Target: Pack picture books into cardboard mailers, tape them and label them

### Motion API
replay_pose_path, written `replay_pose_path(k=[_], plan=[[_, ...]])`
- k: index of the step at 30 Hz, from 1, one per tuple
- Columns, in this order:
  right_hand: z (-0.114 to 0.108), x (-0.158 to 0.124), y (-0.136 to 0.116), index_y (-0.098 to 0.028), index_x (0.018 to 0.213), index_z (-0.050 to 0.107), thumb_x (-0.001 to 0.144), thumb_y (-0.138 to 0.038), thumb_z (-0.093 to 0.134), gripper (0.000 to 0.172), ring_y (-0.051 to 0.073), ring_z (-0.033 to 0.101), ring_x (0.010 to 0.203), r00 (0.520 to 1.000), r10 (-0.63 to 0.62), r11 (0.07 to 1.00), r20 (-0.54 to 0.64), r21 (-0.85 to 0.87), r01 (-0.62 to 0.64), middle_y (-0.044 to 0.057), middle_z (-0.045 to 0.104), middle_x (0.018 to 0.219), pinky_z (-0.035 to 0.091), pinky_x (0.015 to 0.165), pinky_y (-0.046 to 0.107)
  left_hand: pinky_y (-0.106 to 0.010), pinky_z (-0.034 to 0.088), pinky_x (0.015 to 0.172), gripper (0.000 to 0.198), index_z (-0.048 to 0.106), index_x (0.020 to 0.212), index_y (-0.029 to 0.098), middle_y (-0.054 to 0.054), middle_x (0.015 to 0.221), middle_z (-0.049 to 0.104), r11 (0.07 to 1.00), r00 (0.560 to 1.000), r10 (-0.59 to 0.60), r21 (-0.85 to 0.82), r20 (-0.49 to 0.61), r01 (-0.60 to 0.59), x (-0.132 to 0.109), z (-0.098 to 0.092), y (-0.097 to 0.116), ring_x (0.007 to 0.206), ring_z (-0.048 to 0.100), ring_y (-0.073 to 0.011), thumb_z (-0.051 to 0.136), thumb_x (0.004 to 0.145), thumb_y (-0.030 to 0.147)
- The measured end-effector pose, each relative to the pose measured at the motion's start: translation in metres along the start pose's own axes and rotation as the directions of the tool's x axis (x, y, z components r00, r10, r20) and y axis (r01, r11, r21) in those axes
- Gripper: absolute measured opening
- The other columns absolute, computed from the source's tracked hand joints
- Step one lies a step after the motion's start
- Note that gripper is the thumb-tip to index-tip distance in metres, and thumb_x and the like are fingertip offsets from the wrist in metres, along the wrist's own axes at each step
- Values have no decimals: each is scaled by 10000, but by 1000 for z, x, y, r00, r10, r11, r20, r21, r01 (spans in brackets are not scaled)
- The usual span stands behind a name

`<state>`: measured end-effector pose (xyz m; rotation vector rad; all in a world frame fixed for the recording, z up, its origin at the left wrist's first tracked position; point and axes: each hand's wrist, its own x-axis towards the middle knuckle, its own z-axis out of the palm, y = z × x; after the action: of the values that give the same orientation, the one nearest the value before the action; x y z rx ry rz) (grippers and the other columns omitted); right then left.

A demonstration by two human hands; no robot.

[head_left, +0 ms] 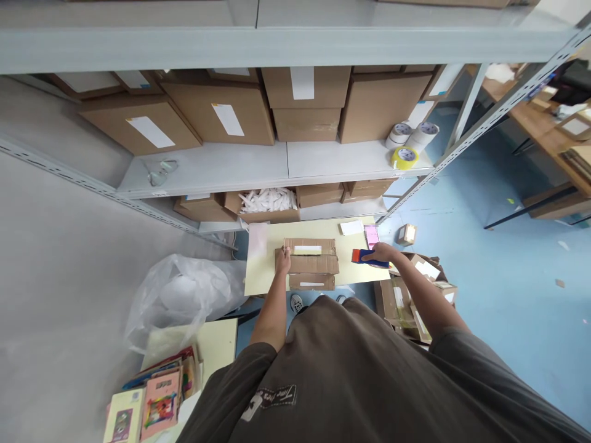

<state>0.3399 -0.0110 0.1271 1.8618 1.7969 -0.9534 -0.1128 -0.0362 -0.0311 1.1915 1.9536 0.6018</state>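
Observation:
A cardboard box (314, 263) lies on the pale yellow table (258, 280), its flaps folded over a narrow dark gap and a white label across the upper part. My left hand (283, 261) grips the box at its left edge, thumb on top. To the right of the box, apart from it, my right hand (381, 252) is wrapped round a blue and orange tape dispenser (364, 256) held over the table. A white paper slip (351, 227) and a pink phone-like item (371, 234) lie beyond that hand.
A metal shelf (231, 172) with cardboard boxes and tape rolls (405, 157) stands behind the table. A filled clear plastic bag (184, 286) is at left, above books (161, 400) on another table. Discarded boxes (399, 301) sit at right on the floor.

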Motion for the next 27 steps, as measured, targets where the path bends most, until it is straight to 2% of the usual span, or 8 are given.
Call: replay_pose_path(k=[6,9,14,18,20,23,25,27], plan=[[18,17,0,-135,1035,814,786,-734,804,649,287,753,890,998,59,998,-1,-28,-59,171,802,1040,510,699,309,-372,492,1108,526,631,1410,168,-171,1393,713,1000,1000,27,0,10,-28,-2,-2,1,1327,647,-297,352,1117,505],[24,26,-8,-117,1101,805,798,-741,786,694,307,765,950,997,75,995,-26,-69,-76,195,799,1069,530,742,314,-369,491,1111,532,629,1422,172,-163,1396,716,1000,1000,22,1,18,-22,-3,-2,2,1324,651,-291,353,1117,510],[47,44,-60,-81,1193,785,776,-695,820,743,361,776,999,992,113,992,-64,-47,-116,248,796,1057,566,805,355,-391,489,1124,544,671,1373,174,-164,1371,731,1000,1000,-4,29,26,3,-4,-3,4,1319,656,-305,343,1115,524],[80,53,-95,-83,1198,778,835,-584,782,618,368,764,1079,991,101,994,-92,-34,-104,267,785,1124,573,887,378,-386,501,1105,515,685,1332,170,-172,1347,737,999,1000,-24,41,10,23,-6,-3,6,1300,670,-306,354,1116,499],[96,53,-93,-91,1240,756,920,-565,686,576,351,759,1108,982,167,986,-92,12,-166,259,777,1164,569,900,369,-384,505,1096,508,669,1346,174,-169,1351,734,998,1000,-26,50,4,26,-7,-2,6,1293,674,-306,359,1116,504],[116,51,-73,-105,1389,662,1049,-516,459,571,324,742,1168,941,303,951,-148,113,-289,249,748,1257,566,900,362,-387,519,1061,530,638,1380,181,-173,1351,730,998,999,-31,55,-10,32,-9,-1,6,1275,683,-315,351,1115,539],[123,50,-59,-119,1452,611,1070,-412,379,534,303,745,1156,936,319,943,-150,152,-297,238,734,1292,567,893,363,-387,527,1040,548,632,1382,179,-179,1343,732,998,999,-43,50,-22,44,-9,-1,7,1265,688,-321,340,1114,558],[125,50,-52,-128,1438,620,1042,-336,421,490,297,755,1111,947,303,945,-108,160,-284,223,745,1251,566,909,374,-385,526,1046,553,629,1388,176,-184,1360,725,998,998,-49,32,-32,50,-10,-2,8,1286,680,-324,340,1114,559]])
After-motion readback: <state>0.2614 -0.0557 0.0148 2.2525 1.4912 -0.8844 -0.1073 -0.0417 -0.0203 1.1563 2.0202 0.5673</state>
